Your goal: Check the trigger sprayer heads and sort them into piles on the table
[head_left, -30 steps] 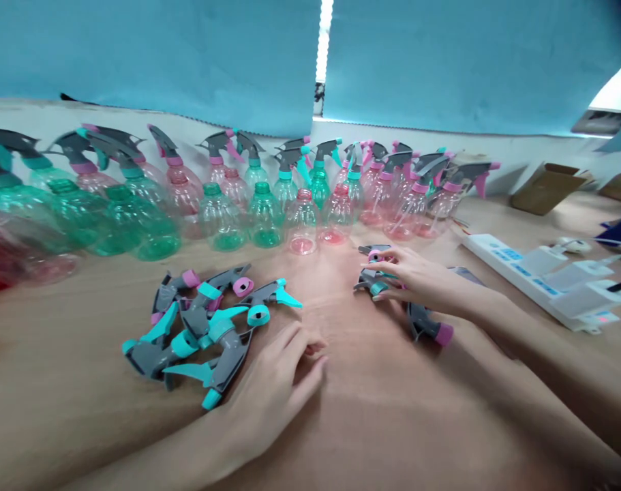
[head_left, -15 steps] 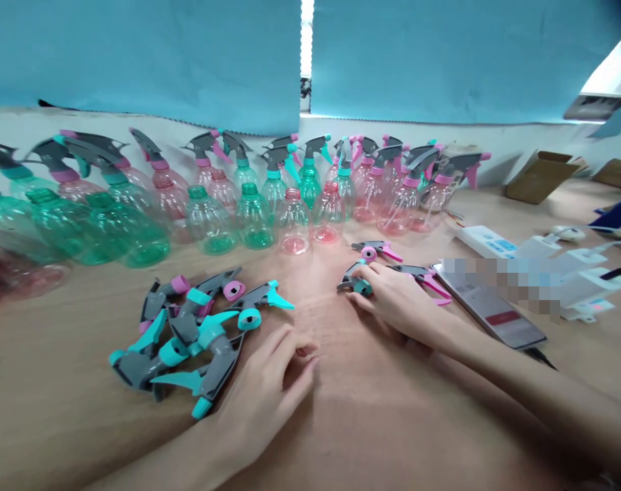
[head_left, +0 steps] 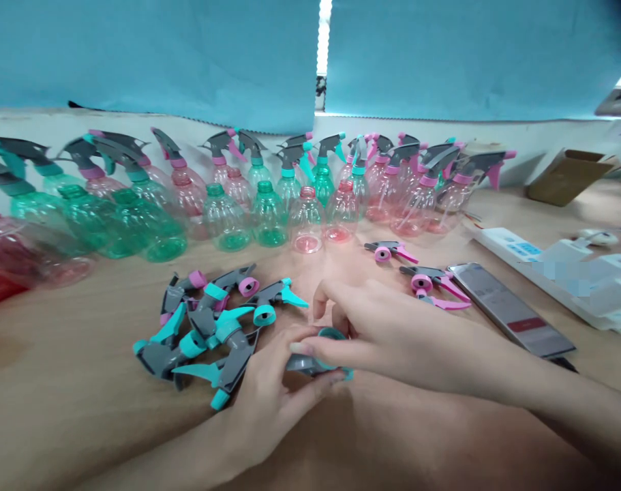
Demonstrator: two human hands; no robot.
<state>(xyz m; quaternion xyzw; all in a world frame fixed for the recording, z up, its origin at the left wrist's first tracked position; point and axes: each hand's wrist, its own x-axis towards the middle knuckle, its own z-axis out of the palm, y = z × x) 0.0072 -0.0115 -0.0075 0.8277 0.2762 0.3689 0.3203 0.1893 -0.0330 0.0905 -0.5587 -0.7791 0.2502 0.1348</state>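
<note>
A grey and teal trigger spray head is between my two hands, partly hidden by the fingers. My left hand is closed around its grey body from the left, thumb underneath. From the right, my right hand reaches over it, with the thumb across its top near the teal collar and the index finger curled above. Left of my hands lies a pile of loose spray heads in grey with teal or pink parts. A few grey and pink spray heads lie beyond my right hand.
Clear green and pink bottles stand in rows along the wall, many with spray heads fitted. At right lie a phone and a white power strip with plugs. A cardboard box stands at the back right.
My right hand has brought the teal spray head from the right-hand group to my left hand, which has closed on it. The view has turned slightly left.
</note>
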